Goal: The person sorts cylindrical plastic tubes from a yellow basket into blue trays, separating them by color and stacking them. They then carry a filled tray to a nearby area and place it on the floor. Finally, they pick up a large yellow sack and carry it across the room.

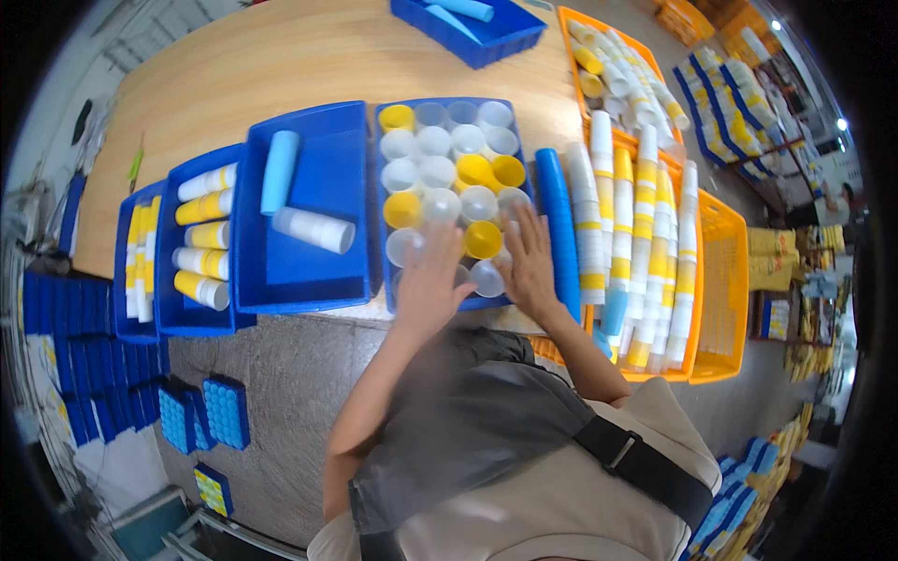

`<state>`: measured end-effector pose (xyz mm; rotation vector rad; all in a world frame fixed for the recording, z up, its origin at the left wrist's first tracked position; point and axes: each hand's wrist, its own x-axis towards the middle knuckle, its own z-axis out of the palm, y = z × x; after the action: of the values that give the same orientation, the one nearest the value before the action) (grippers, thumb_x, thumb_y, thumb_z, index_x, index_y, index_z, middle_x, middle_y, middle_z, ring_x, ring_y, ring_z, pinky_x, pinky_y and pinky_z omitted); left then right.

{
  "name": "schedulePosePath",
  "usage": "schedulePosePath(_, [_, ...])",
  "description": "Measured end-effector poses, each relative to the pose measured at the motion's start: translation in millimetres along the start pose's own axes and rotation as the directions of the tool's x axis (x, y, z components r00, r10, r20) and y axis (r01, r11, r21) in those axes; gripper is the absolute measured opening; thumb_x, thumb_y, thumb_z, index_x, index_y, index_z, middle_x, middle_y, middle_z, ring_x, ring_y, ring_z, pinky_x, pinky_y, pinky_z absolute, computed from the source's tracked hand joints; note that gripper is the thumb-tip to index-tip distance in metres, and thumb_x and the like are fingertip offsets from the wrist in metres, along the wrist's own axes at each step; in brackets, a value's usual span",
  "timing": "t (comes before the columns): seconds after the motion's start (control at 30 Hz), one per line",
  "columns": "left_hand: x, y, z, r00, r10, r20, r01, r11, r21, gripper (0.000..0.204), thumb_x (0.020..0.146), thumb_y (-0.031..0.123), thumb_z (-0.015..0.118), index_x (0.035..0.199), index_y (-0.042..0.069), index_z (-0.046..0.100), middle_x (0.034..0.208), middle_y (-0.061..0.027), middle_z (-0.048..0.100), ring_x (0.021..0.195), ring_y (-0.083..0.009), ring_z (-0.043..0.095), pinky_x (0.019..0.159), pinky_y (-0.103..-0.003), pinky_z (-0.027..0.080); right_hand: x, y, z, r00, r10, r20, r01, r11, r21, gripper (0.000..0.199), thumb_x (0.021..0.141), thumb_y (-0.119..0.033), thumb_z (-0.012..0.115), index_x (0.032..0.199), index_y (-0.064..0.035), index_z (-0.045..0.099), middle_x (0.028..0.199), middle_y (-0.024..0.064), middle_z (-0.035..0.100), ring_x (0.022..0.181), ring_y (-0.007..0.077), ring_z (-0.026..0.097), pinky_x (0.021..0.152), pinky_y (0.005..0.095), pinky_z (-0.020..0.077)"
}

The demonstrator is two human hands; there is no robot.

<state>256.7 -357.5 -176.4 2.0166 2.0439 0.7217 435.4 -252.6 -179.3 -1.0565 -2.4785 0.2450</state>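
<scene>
Both grips loose and fingers spread, a person's left hand (432, 276), blurred, and right hand (529, 257) hover at the near end of a blue tray (449, 100) of translucent white cups (441, 206) and yellow cups (483, 240) on a wooden counter (234, 65); contact is unclear. Nested cup stacks (645, 252) lie to the right.

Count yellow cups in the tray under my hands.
5 visible, from the far side: row one's leftmost yellow cup, two at row three's right, row four's leftmost, one between left hand and right hand. Hands may hide more.
</scene>
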Motion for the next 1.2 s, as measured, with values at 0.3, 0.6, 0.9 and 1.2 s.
schedulePosePath(0.3, [-39, -19, 1, 0.962, -0.085, -0.261, 0.035, 0.981, -0.191, 0.047, 0.089, 0.03, 0.07, 0.126, 0.001, 0.061, 0.135, -0.018, 0.057, 0.131, -0.0358, 0.05, 0.108, -0.048, 0.04, 38, 96, 60, 0.938, 0.345, 0.039, -0.347, 0.923, 0.165, 0.063, 0.096, -0.022, 0.063, 0.145, 0.0097, 0.04, 0.147, 0.0248, 0.046, 0.133, 0.0343, 0.048, 0.111, 0.0399, 0.0376])
schedulePosePath(0.6, [-107, -26, 0, 0.872, -0.341, 0.35, 0.485, 0.511, -0.71, 0.034, 0.098, 0.034, 0.059, 0.116, 0.007, 0.067, 0.113, -0.0162, 0.069, 0.104, -0.032, 0.066, 0.087, -0.043, 0.052, 46, 156, 46, 0.644, 0.353, 0.678, -0.741, 0.509, 0.439, 0.017, 0.084, -0.009, 0.067, 0.097, 0.0007, 0.067, 0.088, 0.0077, 0.067, 0.075, 0.0187, 0.064, 0.069, 0.0333, 0.0525])
schedulePosePath(0.9, [-217, -86, -90, 0.988, 0.094, 0.122, 0.064, 0.469, -0.881, 0.04, 0.09, 0.03, 0.068, 0.113, -0.003, 0.068, 0.091, -0.0163, 0.073, 0.081, -0.0269, 0.069, 0.069, -0.04, 0.053, 0, 22, -57, 0.683, 0.351, 0.64, -0.73, 0.303, 0.613, 0.038, 0.088, -0.021, 0.057, 0.113, 0.0068, 0.063, 0.108, 0.0155, 0.069, 0.099, 0.025, 0.067, 0.087, 0.0379, 0.0541])
schedulePosePath(1.2, [-338, -195, -256, 0.949, -0.31, 0.051, 0.038, -0.048, -0.998, 0.112, 0.085, 0.043, 0.079, 0.155, -0.007, 0.006, 0.144, -0.027, 0.043, 0.123, -0.0312, 0.056, 0.098, -0.036, 0.05, -10, -358, 16, 0.906, 0.334, 0.261, -0.386, 0.396, 0.833, 0.047, 0.087, -0.005, 0.057, 0.132, 0.0086, 0.055, 0.125, 0.0168, 0.064, 0.112, 0.0288, 0.062, 0.102, 0.0381, 0.0457])
